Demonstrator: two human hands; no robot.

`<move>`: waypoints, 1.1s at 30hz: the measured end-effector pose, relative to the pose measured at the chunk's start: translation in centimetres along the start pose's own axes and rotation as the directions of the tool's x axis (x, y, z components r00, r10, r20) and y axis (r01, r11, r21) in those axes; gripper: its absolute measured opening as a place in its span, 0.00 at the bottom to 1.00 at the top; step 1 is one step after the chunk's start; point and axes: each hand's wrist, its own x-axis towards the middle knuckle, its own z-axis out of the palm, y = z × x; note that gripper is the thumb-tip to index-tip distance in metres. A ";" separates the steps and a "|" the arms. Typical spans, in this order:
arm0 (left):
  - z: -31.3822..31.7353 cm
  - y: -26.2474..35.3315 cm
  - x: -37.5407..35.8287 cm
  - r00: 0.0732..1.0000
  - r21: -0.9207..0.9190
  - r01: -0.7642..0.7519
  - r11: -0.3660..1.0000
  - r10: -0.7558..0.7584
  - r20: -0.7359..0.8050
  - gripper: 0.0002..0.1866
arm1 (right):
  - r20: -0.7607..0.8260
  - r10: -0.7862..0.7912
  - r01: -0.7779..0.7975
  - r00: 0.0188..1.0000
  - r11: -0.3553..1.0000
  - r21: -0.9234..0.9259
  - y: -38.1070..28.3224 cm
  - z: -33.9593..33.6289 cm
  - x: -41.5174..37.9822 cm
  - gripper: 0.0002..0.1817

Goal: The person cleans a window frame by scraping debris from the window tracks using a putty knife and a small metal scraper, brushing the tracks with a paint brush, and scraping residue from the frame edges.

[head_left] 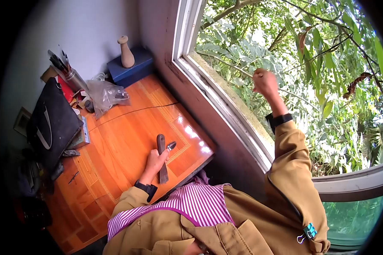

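My left hand (156, 160) is closed over the wooden table (127, 127), near its front right corner. A long, dark flat tool (161, 144) with a rounded top end runs through its grip, and its wider lower end points toward my body. Beside it, a small shiny metal piece (171, 146) sticks out past the fingers; its kind is hard to make out. My right hand (266, 83) reaches out through the open window as a fist. A thin branch (238, 69) runs into the fist from the left and seems to come out at the right.
The window frame (225, 106) stands between table and foliage (327, 106). At the back of the table are a blue box (130, 68) with a wooden peg-shaped piece (127, 53), a plastic bag (108, 97) and a metal pen holder (75, 79). A black pouch (53, 119) lies left.
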 end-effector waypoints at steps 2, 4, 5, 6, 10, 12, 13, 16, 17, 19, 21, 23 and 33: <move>0.0 -0.1 0.0 1.000 -0.001 0.000 1.000 0.000 -0.005 0.19 | 0.245 0.129 -0.123 0.961 0.992 -0.039 -0.4 1.4 -2.2 0.09; -0.1 -0.2 0.2 1.000 -0.014 -0.013 1.000 0.013 0.011 0.19 | 0.400 0.058 -0.087 0.914 0.995 0.054 -0.6 1.9 -2.9 0.09; -0.1 -0.4 0.1 0.999 -0.024 -0.025 0.999 0.026 0.027 0.19 | 0.283 0.051 -0.099 0.958 0.983 0.156 0.3 1.5 -2.2 0.10; -0.1 -0.4 -0.3 0.999 -0.025 -0.017 1.000 0.018 0.030 0.19 | 0.060 0.130 -0.138 0.990 0.978 0.155 0.9 1.3 -1.5 0.10; 0.0 0.0 -0.2 0.999 -0.016 -0.033 0.999 0.034 0.007 0.19 | 0.188 -0.107 0.120 0.976 0.991 -0.063 6.9 3.2 -0.8 0.08; -0.1 -0.4 0.0 0.999 -0.027 -0.040 0.999 0.040 0.009 0.19 | 0.312 0.137 -0.160 0.940 0.986 0.050 1.2 2.5 -4.2 0.06; -0.1 -0.8 0.2 0.999 -0.018 -0.042 0.999 0.043 0.021 0.19 | 0.223 0.115 -0.163 0.968 0.964 0.209 1.4 1.8 -4.1 0.06; -0.3 -1.2 0.4 0.998 -0.015 -0.060 0.998 0.060 0.036 0.19 | 0.058 0.162 -0.169 0.985 0.974 0.153 1.0 0.2 -4.1 0.11; -0.3 -1.2 0.2 0.997 -0.026 -0.068 0.997 0.069 0.038 0.19 | -0.024 0.157 -0.153 0.987 0.981 0.122 0.2 0.0 -4.9 0.13; -0.3 -1.1 0.1 0.997 -0.032 -0.064 0.997 0.065 0.040 0.19 | -0.142 -0.014 0.027 0.990 0.996 0.089 -0.8 -0.9 -6.1 0.17; -0.3 -0.7 0.0 0.997 -0.036 -0.055 0.998 0.057 0.043 0.20 | -0.299 -0.046 0.075 0.953 0.993 0.088 -0.8 -1.1 -6.6 0.17; -0.4 -0.3 -0.2 0.999 -0.025 -0.022 0.999 0.023 0.039 0.20 | -0.386 -0.079 0.058 0.919 0.996 -0.065 -0.9 -1.2 -7.8 0.15; -0.2 -1.3 0.4 0.998 -0.059 -0.021 0.998 0.025 0.060 0.19 | -0.270 0.171 -0.019 0.948 0.874 0.486 0.5 0.6 -14.0 0.11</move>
